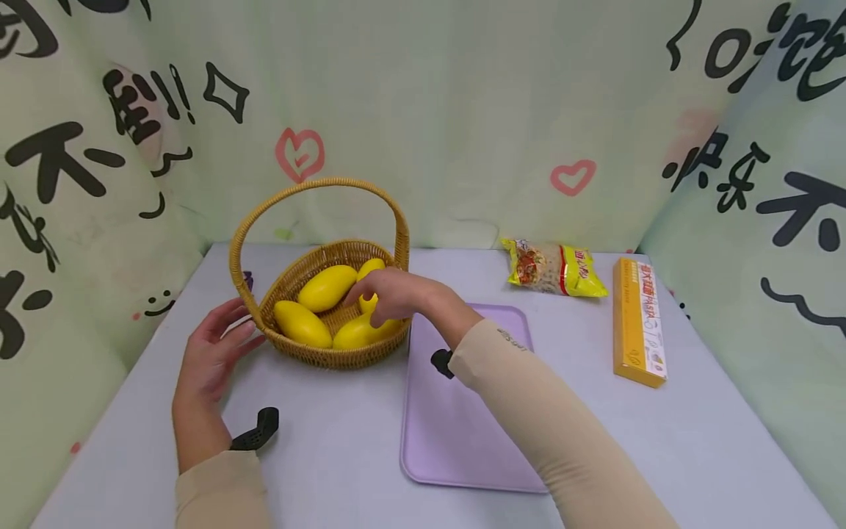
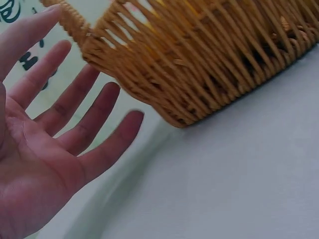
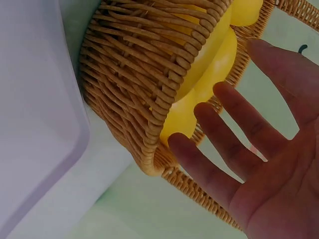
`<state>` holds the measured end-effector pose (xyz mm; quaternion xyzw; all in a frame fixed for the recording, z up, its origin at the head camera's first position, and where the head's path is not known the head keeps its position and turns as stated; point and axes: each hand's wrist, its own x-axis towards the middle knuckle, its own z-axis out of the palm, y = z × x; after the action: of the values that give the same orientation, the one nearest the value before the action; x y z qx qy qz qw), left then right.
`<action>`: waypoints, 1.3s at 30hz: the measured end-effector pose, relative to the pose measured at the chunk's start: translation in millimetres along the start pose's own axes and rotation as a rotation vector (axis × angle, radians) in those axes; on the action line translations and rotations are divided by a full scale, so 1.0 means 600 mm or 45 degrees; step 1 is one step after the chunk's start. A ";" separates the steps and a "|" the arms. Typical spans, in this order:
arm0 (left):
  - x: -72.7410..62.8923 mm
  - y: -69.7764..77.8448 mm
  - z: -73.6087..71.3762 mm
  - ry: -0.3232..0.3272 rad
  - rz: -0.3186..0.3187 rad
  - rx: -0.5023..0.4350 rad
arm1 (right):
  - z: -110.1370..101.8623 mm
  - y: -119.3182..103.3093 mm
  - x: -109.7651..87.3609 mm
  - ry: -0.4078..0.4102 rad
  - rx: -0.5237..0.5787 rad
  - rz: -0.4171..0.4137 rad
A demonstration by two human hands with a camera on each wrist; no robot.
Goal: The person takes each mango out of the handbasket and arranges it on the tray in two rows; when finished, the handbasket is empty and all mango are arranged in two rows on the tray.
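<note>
A wicker basket (image 1: 330, 358) with a tall arched handle (image 1: 316, 184) stands on the table, holding several smooth yellow mangoes (image 1: 327, 288). Beside its left side is my left hand (image 1: 210, 360), fingers spread and holding nothing. In the left wrist view the fingertips of that hand (image 2: 45, 164) lie close to the handle's base; whether they touch it I cannot tell. My right hand (image 1: 399, 290) reaches over the basket's right side above the mangoes. The right wrist view shows this hand (image 3: 264, 164) with fingers extended and apart, nothing gripped; it partly hides the fruit in the head view.
A light purple tray (image 1: 456, 441) lies right of the basket, under my right forearm. Farther back is a yellow and clear food packet (image 1: 555, 268). An orange and white pasta box (image 1: 637, 323) lies near the table's right edge. Printed curtains enclose the table's back and sides.
</note>
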<state>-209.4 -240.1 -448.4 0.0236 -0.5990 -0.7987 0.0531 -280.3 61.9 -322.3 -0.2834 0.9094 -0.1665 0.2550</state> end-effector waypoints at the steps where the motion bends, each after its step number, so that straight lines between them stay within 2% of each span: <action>1: 0.003 -0.001 0.003 -0.010 -0.007 0.014 | 0.000 0.000 0.000 0.003 0.001 0.006; 5: 0.009 -0.004 0.012 -0.013 -0.051 0.039 | 0.004 0.001 0.004 0.000 -0.010 0.030; 10: 0.012 -0.006 0.018 -0.031 -0.161 0.139 | 0.013 0.000 0.011 -0.022 -0.006 0.060; 13: 0.014 -0.008 0.020 -0.023 -0.200 0.185 | 0.017 -0.002 0.015 -0.023 -0.009 0.078; 22: 0.014 -0.013 0.017 0.004 -0.206 0.208 | 0.031 -0.009 0.023 -0.048 -0.090 0.102; 29: 0.015 -0.016 0.014 0.025 -0.221 0.225 | 0.038 -0.005 0.029 -0.033 -0.164 0.061; 39: 0.013 -0.012 0.012 0.016 -0.221 0.258 | 0.023 -0.007 0.018 0.021 -0.151 0.049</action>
<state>-218.2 -232.4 -452.9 0.0855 -0.6720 -0.7354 -0.0150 -278.5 49.8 -335.6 -0.2790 0.9250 -0.1096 0.2333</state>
